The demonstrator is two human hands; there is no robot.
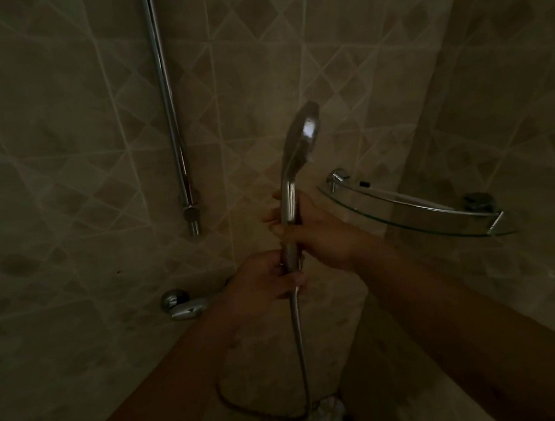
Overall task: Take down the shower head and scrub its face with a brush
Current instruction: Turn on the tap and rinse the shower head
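Now both hands, left hand [265,277] and right hand [317,230], grip the shower head [300,138].

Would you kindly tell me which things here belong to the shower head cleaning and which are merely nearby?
Belong to the job:
shower head
hose
left hand
right hand

Merely nearby:
wall rail
glass corner shelf
tap

No brush is in view.

Glass corner shelf [368,203]; small dark object [362,184]
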